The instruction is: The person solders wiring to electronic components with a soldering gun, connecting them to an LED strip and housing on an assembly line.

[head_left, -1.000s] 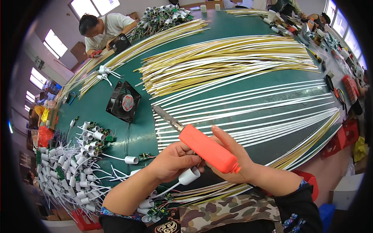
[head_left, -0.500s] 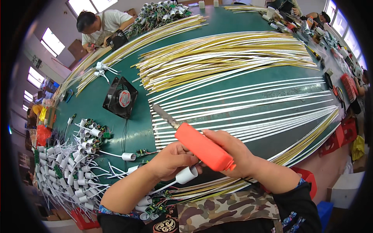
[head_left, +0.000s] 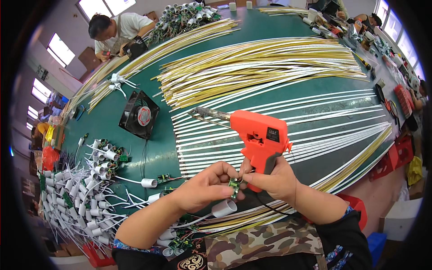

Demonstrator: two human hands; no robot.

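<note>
My right hand is wrapped around the grip of a red soldering gun. The gun lies sideways, its metal tip pointing left above the strips. My left hand pinches a small green circuit board between thumb and fingers. Just below that board hangs a white plastic cap with a white cable running off to the left. The right thumb and fingertips come close to the board's right end, at thin wires; whether they grip a wire is hard to make out. Thin white strips lie in a row beyond the hands.
A black fan stands left of the strips. White caps with cables and boards are heaped at left. A thick bundle of yellow and white strips lies farther back. Another person works at the far left. Tools lie at right.
The soldering gun has turned from pointing at the strip ends with its back up to lying on its side, raised higher. The circuit board has come into view in my left hand.
</note>
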